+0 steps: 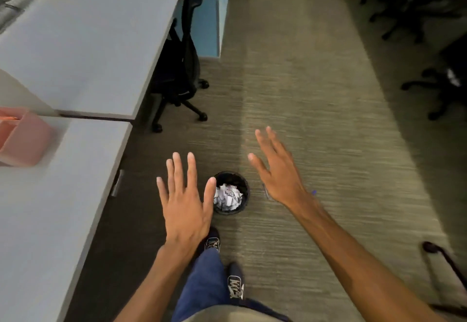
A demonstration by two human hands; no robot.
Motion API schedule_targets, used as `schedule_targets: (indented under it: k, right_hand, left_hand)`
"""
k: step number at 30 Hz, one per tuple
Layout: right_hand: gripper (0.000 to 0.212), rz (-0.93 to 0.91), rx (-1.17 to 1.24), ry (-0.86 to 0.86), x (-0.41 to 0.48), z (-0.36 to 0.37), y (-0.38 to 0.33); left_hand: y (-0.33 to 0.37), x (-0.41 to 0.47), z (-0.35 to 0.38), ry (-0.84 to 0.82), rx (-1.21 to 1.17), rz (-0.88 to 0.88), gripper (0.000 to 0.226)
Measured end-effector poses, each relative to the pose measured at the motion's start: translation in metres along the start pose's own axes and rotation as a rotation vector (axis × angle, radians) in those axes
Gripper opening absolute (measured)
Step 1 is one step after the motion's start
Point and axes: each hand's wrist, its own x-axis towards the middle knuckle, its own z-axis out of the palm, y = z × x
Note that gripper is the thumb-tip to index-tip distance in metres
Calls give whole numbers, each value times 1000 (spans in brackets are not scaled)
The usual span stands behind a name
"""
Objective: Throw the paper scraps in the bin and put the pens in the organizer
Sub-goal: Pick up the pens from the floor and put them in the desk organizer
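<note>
A small round black bin [243, 186] stands on the carpet with crumpled white paper scraps [227, 196] inside. My left hand [185, 203] hovers flat just left of the bin, fingers spread, holding nothing. My right hand [276, 170] is spread open to the right of the bin, also empty. A pen [265, 191] lies on the carpet partly under my right hand, and a blue pen tip [314, 192] shows past my wrist. A pink organizer [25, 140] sits on the grey desk [63, 195] at the left edge, blurred.
A second grey desk [96, 44] runs along the left with a black office chair [182, 69] tucked beside it. More black chairs [444, 81] stand at the right. A dark chair base [444, 258] is at lower right. My feet [235, 283] are just behind the bin.
</note>
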Motion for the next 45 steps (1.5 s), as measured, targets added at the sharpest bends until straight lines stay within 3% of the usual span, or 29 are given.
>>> schedule_targets:
  k: [14,20,26,31,35,39,45]
  right_hand:
    - [57,399,-32,184,-35,-11,120]
    - [54,549,-46,193,-44,-4,178]
    - [47,615,-59,152,-42,13,280]
    - [43,635,-21,84,-30,51,395]
    - [42,653,9,-37,-19,97,492]
    - [44,617,9,-184,-9,162,588]
    - [36,617,-103,-287,-1,288,728]
  left_hand:
    - [69,74,118,-402,-72,526,73]
    - [88,93,177,-532,-63,626,71]
    - [116,117,266,-614,12,646,72]
    - [133,137,373,-675,72,488,72]
    - [129,148,473,-786,-50,307,86]
    - [102,163,587,-821,-93,94,101]
    - [40,181,767,-818,-195,-240,102]
